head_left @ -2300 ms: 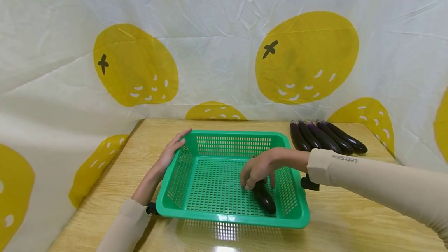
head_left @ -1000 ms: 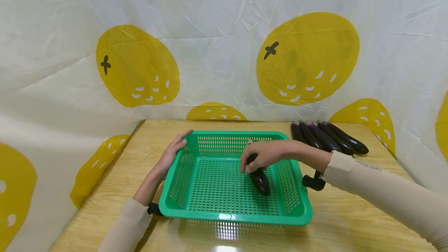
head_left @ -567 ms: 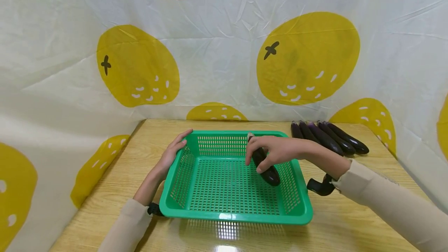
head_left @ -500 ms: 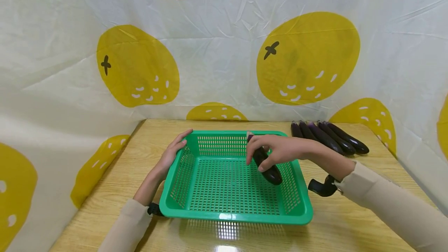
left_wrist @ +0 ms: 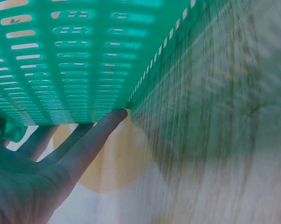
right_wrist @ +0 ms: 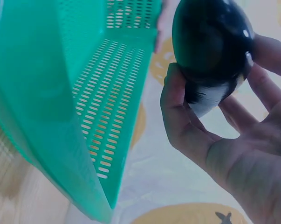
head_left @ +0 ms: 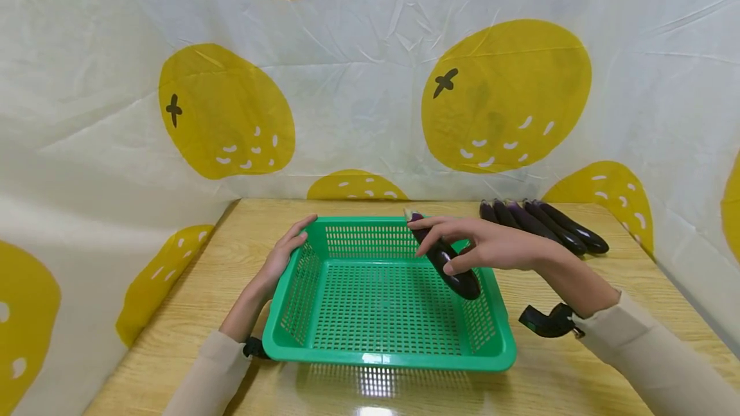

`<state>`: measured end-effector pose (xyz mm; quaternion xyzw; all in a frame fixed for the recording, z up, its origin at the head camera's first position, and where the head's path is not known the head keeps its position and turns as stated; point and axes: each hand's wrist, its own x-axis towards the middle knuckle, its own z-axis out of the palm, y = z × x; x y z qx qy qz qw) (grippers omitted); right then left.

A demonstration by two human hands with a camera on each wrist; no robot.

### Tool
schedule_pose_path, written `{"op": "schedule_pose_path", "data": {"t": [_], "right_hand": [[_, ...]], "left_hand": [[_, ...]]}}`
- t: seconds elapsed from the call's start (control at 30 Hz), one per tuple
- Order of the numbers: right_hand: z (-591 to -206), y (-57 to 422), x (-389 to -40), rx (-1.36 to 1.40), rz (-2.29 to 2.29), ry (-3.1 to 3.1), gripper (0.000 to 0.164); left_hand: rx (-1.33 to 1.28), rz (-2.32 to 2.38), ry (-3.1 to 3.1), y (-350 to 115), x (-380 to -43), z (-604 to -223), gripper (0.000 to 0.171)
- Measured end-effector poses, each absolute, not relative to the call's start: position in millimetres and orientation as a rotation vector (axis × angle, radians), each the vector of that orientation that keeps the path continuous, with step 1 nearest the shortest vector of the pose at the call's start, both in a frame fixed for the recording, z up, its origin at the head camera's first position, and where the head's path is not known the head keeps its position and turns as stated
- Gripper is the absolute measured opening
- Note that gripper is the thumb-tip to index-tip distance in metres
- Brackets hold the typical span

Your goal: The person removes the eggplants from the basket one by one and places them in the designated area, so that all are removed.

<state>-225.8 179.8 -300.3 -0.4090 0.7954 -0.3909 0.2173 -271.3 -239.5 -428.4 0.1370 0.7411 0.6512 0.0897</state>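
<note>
My right hand (head_left: 491, 242) holds a dark purple eggplant (head_left: 465, 284) between thumb and fingers. It is tilted above the right part of a green plastic basket (head_left: 376, 359), pale stem end toward the back and round end toward me. In the right wrist view, the thumb and fingers lie around the eggplant (right_wrist: 212, 42), beside the basket wall (right_wrist: 42, 112). My left hand (head_left: 282, 254) rests at the basket's left rim. In the left wrist view, its straight fingers (left_wrist: 91, 149) lie along the outside of the perforated wall (left_wrist: 70, 56).
Several more eggplants (head_left: 569, 236) lie side by side at the back right of the wooden table (head_left: 555, 364). A white cloth (head_left: 358, 108) with yellow fruit prints hangs behind the table. Black devices are strapped at both wrists.
At first my right hand was low in the basket over the eggplant. Now it has lifted the eggplant from the basket floor and shifted right. The left hand stays at the rim.
</note>
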Motion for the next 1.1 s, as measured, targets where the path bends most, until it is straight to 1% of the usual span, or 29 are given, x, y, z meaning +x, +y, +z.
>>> {"op": "schedule_pose_path", "data": {"t": [0.17,0.53,0.9,1.1], "right_hand": [[-298.6,194.6,-221.4,-1.168,-1.186,2.219,0.032],[-308.4,220.1,-219.8,-1.281,-1.380,2.205,0.039],[-314.1,243.6,-218.5,-1.248,-1.488,2.363,0.043],[-318.5,253.5,-217.5,-1.102,-1.582,2.315,0.045]], "left_hand": [[0.412,1.931,2.212,-238.8,-271.7,-428.4,0.051],[0.418,1.926,2.209,-238.8,-270.8,-427.7,0.052],[0.415,1.914,2.236,-237.7,-270.3,-428.1,0.052],[0.406,1.921,2.235,-237.7,-270.0,-427.5,0.052]]}}
